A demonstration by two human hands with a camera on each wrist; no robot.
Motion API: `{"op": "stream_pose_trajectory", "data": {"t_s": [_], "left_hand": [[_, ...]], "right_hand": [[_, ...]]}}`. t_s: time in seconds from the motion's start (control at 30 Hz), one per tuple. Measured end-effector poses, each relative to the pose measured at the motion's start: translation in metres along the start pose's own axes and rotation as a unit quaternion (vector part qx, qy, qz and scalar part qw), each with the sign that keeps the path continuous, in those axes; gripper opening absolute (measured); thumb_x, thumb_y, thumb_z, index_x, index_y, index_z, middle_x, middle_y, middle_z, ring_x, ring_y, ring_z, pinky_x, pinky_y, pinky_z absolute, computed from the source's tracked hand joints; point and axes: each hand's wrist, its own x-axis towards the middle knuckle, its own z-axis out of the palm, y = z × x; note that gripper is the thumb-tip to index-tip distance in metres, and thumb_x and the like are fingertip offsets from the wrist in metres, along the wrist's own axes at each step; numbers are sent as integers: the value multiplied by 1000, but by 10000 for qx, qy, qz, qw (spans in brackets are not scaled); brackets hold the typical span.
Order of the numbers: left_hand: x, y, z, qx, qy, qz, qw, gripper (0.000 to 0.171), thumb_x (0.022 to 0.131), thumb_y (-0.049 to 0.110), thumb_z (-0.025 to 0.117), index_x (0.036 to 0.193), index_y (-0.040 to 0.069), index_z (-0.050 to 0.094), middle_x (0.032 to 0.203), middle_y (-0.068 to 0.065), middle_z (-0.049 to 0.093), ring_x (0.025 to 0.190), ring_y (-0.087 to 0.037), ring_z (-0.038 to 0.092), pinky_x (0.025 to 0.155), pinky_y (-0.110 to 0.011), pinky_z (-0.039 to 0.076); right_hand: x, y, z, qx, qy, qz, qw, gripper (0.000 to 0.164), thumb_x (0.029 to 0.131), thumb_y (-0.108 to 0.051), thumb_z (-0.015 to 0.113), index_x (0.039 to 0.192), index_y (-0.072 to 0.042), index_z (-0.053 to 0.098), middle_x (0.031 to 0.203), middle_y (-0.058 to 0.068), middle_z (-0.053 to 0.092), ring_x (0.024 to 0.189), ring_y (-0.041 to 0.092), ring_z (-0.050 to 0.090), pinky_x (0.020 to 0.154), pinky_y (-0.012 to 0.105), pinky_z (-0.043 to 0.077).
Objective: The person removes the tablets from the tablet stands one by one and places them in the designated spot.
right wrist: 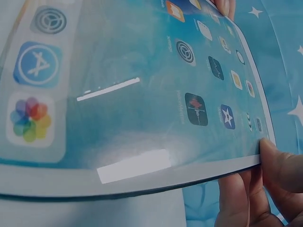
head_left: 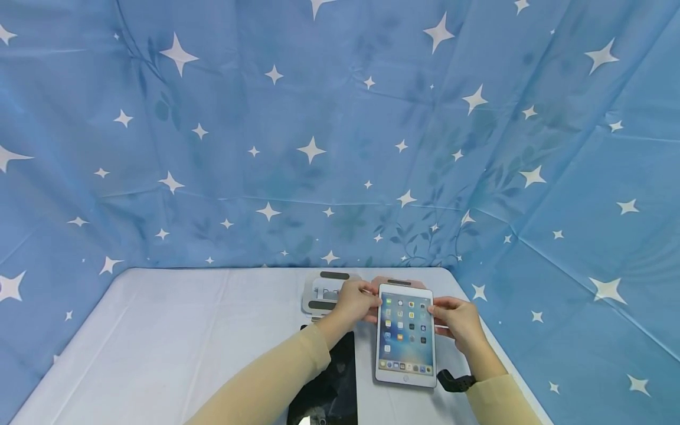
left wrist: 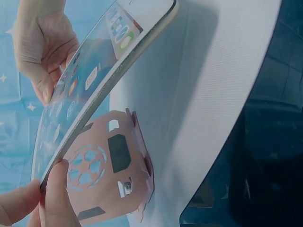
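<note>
A white-framed tablet (head_left: 406, 336) with a blue home screen of app icons is held tilted above the table. My left hand (head_left: 353, 300) pinches its left edge near the top; in the left wrist view the thumb and fingers (left wrist: 57, 191) grip the rim. My right hand (head_left: 459, 321) pinches the right edge, thumb (right wrist: 279, 165) on the front and fingers behind. Behind the tablet, a pink stand (left wrist: 106, 165) with a round cut-out and dark pads is raised on the table, mostly hidden by the tablet in the head view.
Left of the tablet lies a grey stand (head_left: 313, 293) with dark pads, partly behind my left hand. A black glossy flat panel (head_left: 340, 378) lies nearer, partly under my left forearm. The white table (head_left: 175, 348) meets a blue star-patterned curtain (head_left: 297, 118) at the back.
</note>
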Motion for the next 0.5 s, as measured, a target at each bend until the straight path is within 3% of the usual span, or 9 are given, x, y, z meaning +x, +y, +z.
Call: {"op": "stream_pose_trajectory", "data": {"t_s": [0.5], "left_hand": [[-9,-9,1,22,-37,-73,10000,15,94,0,77,108,3,74,92,-11,69,77,-21,73,63,-37,68]], "right_hand": [[-8,12,2,9,-35,148,9999,27,101,-10,74,125,3,73,88,0,76,73,18,71,62,30,65]]}}
